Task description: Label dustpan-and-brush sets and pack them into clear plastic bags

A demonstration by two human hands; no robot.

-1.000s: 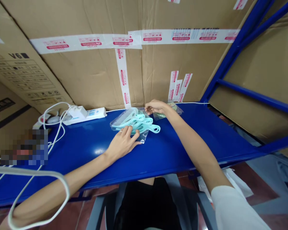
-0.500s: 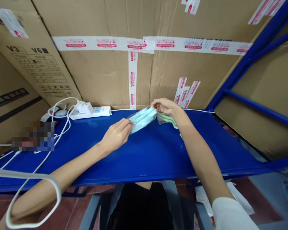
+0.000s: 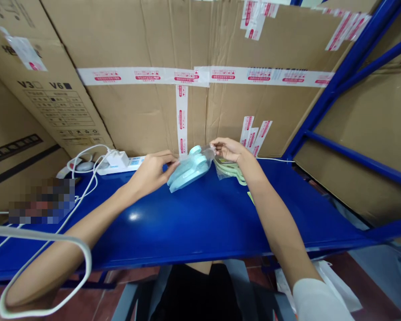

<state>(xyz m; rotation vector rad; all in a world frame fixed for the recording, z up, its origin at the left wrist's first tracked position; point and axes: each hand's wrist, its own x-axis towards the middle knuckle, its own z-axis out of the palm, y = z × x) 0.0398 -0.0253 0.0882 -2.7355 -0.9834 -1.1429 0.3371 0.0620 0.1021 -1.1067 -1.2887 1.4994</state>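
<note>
A clear plastic bag [image 3: 211,153] with several light-blue plastic pieces [image 3: 189,171] inside is stretched between my hands over the blue table [image 3: 194,223]. Rounded ends show on the pieces; I cannot tell their exact kind. My left hand [image 3: 152,171] pinches the bag's left edge between thumb and fingers. At the bag's other end, the fingertips of my right hand [image 3: 229,149] are closed on the gathered plastic. Just below that hand lie light-green plastic pieces [image 3: 232,171] in another clear bag, partly hidden by my right forearm.
Cardboard boxes [image 3: 140,116] stand like a wall behind the table. A white power strip [image 3: 133,163], a charger [image 3: 117,159] and loose white cables [image 3: 95,178] lie at the left. A white cable loop [image 3: 87,258] crosses my left forearm. Blue metal bars [image 3: 350,160] frame the right side.
The light-blue pieces have turned, and their rounded ends now show. My left hand has moved slightly left and up, its grip shifted along the bag. The camera view has tilted a little.
</note>
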